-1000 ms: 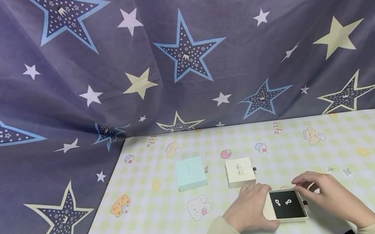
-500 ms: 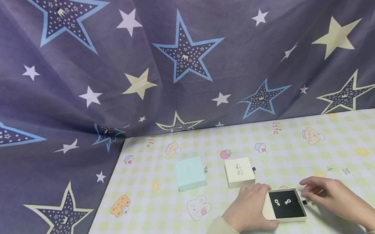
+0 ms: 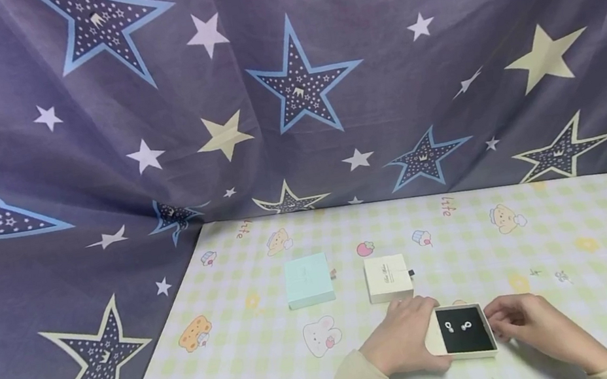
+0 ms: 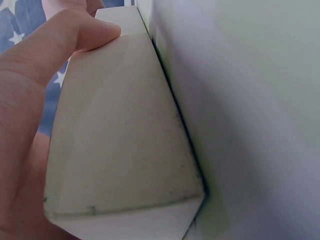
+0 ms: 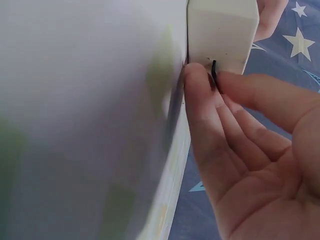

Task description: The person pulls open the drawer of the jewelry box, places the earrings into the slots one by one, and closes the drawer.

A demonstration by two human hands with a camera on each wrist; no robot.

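My left hand [image 3: 401, 339] grips the cream sleeve [image 3: 434, 336] of a small drawer-style jewellery box from its left side. In the left wrist view, the thumb of that hand [image 4: 45, 65] presses along the box's side [image 4: 120, 130]. The drawer [image 3: 469, 357] is pulled out to the right and shows a black lining. Two small silvery earrings [image 3: 466, 325] sit in it. At the drawer's right end, my right hand [image 3: 530, 326] pinches the black pull tab [image 5: 214, 70] between thumb and fingertips, seen best in the right wrist view.
Behind the left hand stands another cream box [image 3: 388, 279] with a black tab. A mint-green box [image 3: 308, 280] lies farther left. Two small silvery pieces, one of them a jewellery piece [image 3: 561, 276], lie on the checked tablecloth [image 3: 586, 317] to the right. A starry curtain [image 3: 297, 150] hangs behind.
My right hand has left the drawer's upper right corner, drawn slightly right, then come back lower to the pull tab. The left hand and box stay put.
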